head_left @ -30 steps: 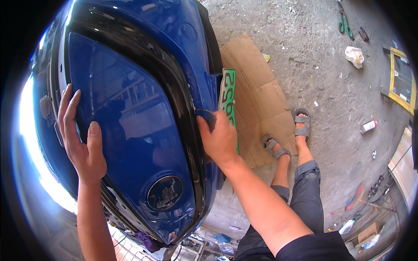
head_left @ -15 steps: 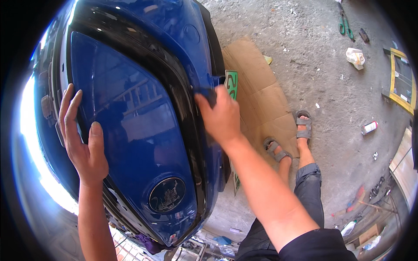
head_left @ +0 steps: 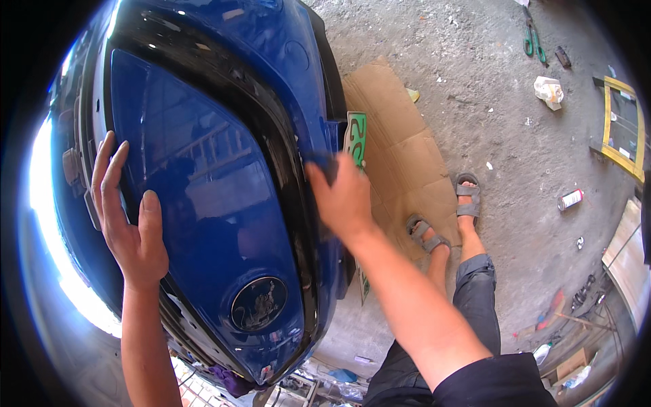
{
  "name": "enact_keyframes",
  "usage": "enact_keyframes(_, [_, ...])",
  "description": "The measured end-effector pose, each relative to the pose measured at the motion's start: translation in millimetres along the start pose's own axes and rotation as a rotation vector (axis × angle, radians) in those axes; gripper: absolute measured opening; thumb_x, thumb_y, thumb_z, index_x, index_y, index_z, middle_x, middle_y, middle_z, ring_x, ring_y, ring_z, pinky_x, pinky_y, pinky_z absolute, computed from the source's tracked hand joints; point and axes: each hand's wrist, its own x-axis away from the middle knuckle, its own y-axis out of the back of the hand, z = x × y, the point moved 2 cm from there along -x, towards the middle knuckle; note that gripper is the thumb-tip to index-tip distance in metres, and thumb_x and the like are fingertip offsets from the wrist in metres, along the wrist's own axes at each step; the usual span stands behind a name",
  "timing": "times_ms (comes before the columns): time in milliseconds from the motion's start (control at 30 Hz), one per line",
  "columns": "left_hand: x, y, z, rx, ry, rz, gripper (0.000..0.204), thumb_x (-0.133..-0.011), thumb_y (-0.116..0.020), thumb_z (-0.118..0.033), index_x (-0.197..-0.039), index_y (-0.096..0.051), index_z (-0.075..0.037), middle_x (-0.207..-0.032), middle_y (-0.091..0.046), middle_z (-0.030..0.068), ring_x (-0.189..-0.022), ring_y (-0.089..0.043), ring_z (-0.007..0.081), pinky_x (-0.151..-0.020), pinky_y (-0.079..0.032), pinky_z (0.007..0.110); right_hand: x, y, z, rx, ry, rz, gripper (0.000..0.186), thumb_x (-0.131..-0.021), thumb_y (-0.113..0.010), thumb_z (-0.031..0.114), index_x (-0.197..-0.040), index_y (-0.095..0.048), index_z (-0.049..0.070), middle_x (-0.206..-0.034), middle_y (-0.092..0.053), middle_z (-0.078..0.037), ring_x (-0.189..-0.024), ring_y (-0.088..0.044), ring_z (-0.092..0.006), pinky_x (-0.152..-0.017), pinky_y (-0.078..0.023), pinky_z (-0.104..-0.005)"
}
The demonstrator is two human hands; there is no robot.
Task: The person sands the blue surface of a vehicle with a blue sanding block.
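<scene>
The glossy blue front of a car point(head_left: 196, 203) fills the left half of the head view, crossed by a curved black trim strip point(head_left: 268, 136), with a round emblem point(head_left: 258, 303) lower down. My left hand point(head_left: 127, 217) rests at the panel's left seam, fingers apart and holding nothing. My right hand point(head_left: 346, 200) grips a small dark pad point(head_left: 324, 163), blurred and partly hidden by the fingers, against the edge between black trim and blue bumper. Just right of it, a green licence plate point(head_left: 358, 132) is partly covered by the hand and arm.
My sandaled feet stand by flattened cardboard point(head_left: 400, 129) on the concrete floor. To the right lie green-handled shears point(head_left: 534, 44), a crumpled white item point(head_left: 548, 91), a spray can point(head_left: 569, 199) and a yellow-edged frame point(head_left: 637, 129). A purple cloth point(head_left: 230, 380) hangs at the car's lower end.
My right hand slid up the trim edge with the pad, then came back down a little in the last half second. My left hand has stayed in place.
</scene>
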Motion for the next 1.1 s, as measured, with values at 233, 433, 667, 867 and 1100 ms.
enact_keyframes(233, [-1,0,-2,-0.016,0.010,0.025,0.056,-0.092,-0.047,-0.049,-0.139,-0.050,-0.018,-0.149,-0.042,0.0130,-0.140,-0.036,0.0325,-0.113,-0.028,0.055,-33,-4,9,0.049,0.077,-0.023,0.029,-0.088,-0.068,0.024,-0.090,-0.051,0.000,-0.079,-0.063,-0.024,-0.073,-0.062,-0.0452,-0.060,-0.048,-0.0486])
enact_keyframes(433, [0,0,-2,0.007,0.016,0.021,0.054,-0.089,-0.052,-0.043,-0.135,-0.054,-0.014,-0.147,-0.044,0.0137,-0.138,-0.038,0.0333,-0.112,-0.030,0.054,-17,0,7,0.012,0.030,0.015,0.027,-0.088,-0.067,0.023,-0.089,-0.051,0.001,-0.081,-0.064,-0.024,-0.076,-0.062,-0.0450,-0.063,-0.048,-0.0498])
enact_keyframes(667, [1,0,-3,0.021,0.020,0.023,0.055,-0.090,-0.050,-0.045,-0.136,-0.053,-0.017,-0.148,-0.042,0.0132,-0.139,-0.037,0.0334,-0.112,-0.029,0.056,-59,-8,18,0.073,0.055,0.056,0.029,-0.088,-0.067,0.024,-0.092,-0.052,0.000,-0.081,-0.064,-0.025,-0.076,-0.062,-0.0457,-0.064,-0.049,-0.0486])
enact_keyframes(867, [-2,1,-3,0.022,0.017,0.014,0.053,-0.087,-0.054,-0.037,-0.135,-0.053,-0.014,-0.148,-0.042,0.0147,-0.138,-0.037,0.0340,-0.112,-0.031,0.053,-46,-5,13,0.038,0.103,0.044,0.027,-0.087,-0.067,0.023,-0.092,-0.052,0.001,-0.080,-0.064,-0.024,-0.077,-0.061,-0.0460,-0.064,-0.048,-0.0504])
enact_keyframes(1100, [-1,2,-3,0.010,0.012,0.016,0.052,-0.087,-0.053,-0.036,-0.135,-0.053,-0.013,-0.147,-0.043,0.0152,-0.138,-0.038,0.0341,-0.112,-0.032,0.053,-33,-4,13,0.010,0.056,0.036,0.028,-0.088,-0.066,0.025,-0.090,-0.051,0.001,-0.078,-0.063,-0.024,-0.076,-0.061,-0.0470,-0.064,-0.047,-0.0517])
